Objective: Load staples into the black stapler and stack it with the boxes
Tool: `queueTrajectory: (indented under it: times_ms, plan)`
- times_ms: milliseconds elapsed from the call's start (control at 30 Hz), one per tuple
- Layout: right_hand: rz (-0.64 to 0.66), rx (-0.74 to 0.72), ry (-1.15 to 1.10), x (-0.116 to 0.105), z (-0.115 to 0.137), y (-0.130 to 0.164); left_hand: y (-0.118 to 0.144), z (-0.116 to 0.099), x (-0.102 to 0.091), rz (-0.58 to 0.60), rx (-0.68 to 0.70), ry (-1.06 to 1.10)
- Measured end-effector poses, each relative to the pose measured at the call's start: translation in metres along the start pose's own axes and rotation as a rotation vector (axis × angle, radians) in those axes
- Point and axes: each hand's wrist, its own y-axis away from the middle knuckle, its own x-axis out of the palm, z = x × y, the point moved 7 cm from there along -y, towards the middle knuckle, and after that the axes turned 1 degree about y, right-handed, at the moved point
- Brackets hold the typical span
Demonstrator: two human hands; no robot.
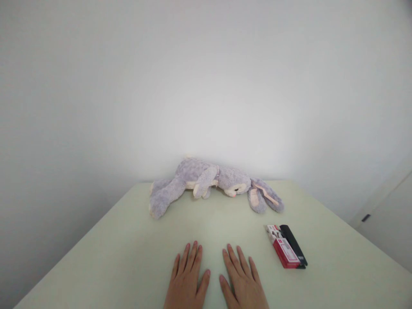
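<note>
my left hand [186,279] and right hand [242,280] lie flat, fingers spread, palms down on the pale table [112,257], holding nothing, red and black box [286,251] near the right one, plush rabbit [209,182] farther back against the white wall [206,86].

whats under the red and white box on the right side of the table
The red and white box lies on a black flat object, whose right edge and far end stick out. Both rest on the pale table. The covered part of the black object cannot be seen.
</note>
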Motion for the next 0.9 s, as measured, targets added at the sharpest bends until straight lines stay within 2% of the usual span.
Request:
queueTrajectory:
  times_ms: [467, 667, 900]
  plan:
    - [0.044, -0.004, 0.018, -0.003, 0.001, -0.001, 0.002, -0.007, -0.001, 0.037, 0.058, -0.035]
    - [0.133, 0.025, 0.059, -0.005, 0.004, -0.002, -0.001, -0.006, 0.004, 0.099, 0.045, -0.029]
    - [0.188, 0.066, 0.117, -0.014, 0.011, -0.003, 0.002, -0.004, 0.004, 0.059, 0.054, -0.038]
